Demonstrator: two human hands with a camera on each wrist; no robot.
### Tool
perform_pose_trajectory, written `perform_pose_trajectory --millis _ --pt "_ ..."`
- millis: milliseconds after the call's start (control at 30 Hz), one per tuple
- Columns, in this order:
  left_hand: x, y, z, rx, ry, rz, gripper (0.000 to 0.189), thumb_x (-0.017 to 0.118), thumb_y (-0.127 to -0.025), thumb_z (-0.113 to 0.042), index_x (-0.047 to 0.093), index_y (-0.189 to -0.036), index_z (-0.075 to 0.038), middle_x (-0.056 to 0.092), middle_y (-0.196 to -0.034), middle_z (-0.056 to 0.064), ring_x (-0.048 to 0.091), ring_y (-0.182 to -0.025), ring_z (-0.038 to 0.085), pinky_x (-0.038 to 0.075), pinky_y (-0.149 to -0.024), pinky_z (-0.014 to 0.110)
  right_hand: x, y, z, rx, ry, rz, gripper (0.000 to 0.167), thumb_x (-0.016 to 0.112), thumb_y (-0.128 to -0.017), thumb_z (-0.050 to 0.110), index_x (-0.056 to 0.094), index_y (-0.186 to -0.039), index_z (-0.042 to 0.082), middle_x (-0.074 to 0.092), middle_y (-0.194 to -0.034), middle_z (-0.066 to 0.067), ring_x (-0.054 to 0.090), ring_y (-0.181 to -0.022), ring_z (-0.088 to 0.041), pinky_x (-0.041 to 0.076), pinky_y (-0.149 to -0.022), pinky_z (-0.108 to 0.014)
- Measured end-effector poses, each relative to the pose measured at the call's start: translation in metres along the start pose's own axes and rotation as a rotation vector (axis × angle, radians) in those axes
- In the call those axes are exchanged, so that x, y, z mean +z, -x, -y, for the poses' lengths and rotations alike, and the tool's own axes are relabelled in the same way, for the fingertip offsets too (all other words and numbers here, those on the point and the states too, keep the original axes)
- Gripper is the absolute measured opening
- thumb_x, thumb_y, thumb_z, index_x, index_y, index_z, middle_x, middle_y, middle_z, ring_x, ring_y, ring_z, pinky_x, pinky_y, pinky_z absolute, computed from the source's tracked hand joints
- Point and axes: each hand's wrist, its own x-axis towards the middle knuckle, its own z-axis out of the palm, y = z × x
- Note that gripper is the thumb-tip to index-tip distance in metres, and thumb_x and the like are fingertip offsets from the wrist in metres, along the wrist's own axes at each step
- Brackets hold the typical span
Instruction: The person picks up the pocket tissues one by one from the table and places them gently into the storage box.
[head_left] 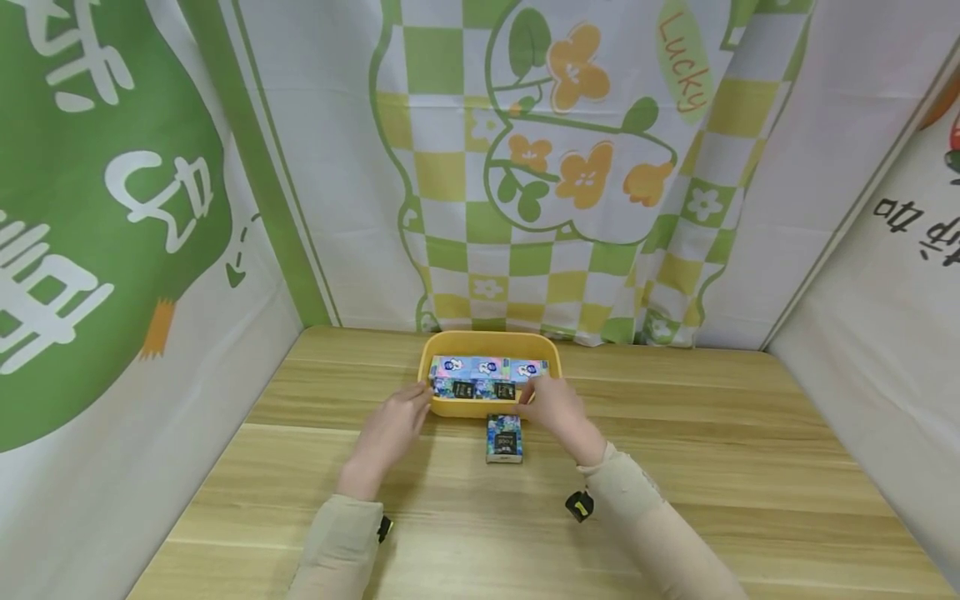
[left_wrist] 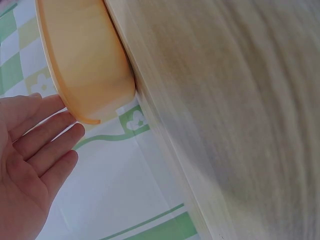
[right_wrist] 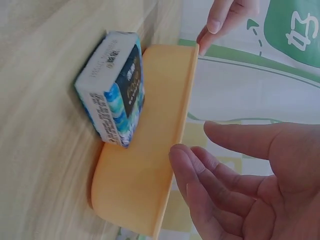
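A yellow plastic bin (head_left: 472, 408) stands near the back of the table, holding small packs that look like pocket tissues. Light blue packs (head_left: 489, 367) lie in its back row, dark blue floral packs (head_left: 465, 389) in the front row. Another dark floral pack (head_left: 504, 437) lies on the wood just before the bin; the right wrist view shows this pack (right_wrist: 112, 90) close up. My left hand (head_left: 390, 429) touches the bin's left front corner with straight fingers. At the right front rim is my right hand (head_left: 558, 412), its thumb and fingers apart, nothing seen between them.
The wooden table (head_left: 675, 467) meets a printed curtain (head_left: 540, 167) behind the bin. Cloth walls close off both sides. Black wrist-worn devices, one of them a small black piece (head_left: 580, 506), show beside the sleeves.
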Motion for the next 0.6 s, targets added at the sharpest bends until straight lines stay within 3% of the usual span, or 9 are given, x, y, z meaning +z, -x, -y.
perform_pose_trajectory --millis 167,500,600 --pt "0.0 0.0 0.0 -0.005 0.002 0.004 0.028 0.059 -0.093 -0.011 0.065 -0.118 -0.001 0.06 -0.127 0.018 0.059 -0.116 0.035 0.048 -0.101 0.048 0.005 0.003 -0.002 -0.009 -0.023 0.018 0.02 0.075 -0.08 0.033 0.066 -0.077 0.016 0.064 -0.074 0.0 0.054 -0.06 -0.016 0.042 -0.044 -0.027" --pt "0.001 0.0 0.001 -0.011 -0.006 0.018 0.029 0.058 -0.094 -0.013 0.064 -0.12 -0.002 0.059 -0.129 0.017 0.058 -0.117 0.034 0.047 -0.102 0.047 0.018 0.005 -0.006 0.004 0.05 0.078 0.023 0.076 -0.078 0.037 0.069 -0.08 0.015 0.068 -0.078 0.002 0.058 -0.064 -0.014 0.046 -0.051 -0.027" --pt "0.0 0.0 0.001 -0.016 -0.004 0.019 0.029 0.058 -0.093 -0.013 0.064 -0.12 -0.003 0.059 -0.129 0.017 0.058 -0.117 0.034 0.048 -0.101 0.047 0.021 0.007 -0.007 0.003 0.051 0.091 0.024 0.077 -0.077 0.037 0.068 -0.076 0.014 0.065 -0.072 0.004 0.056 -0.062 -0.013 0.045 -0.051 -0.026"
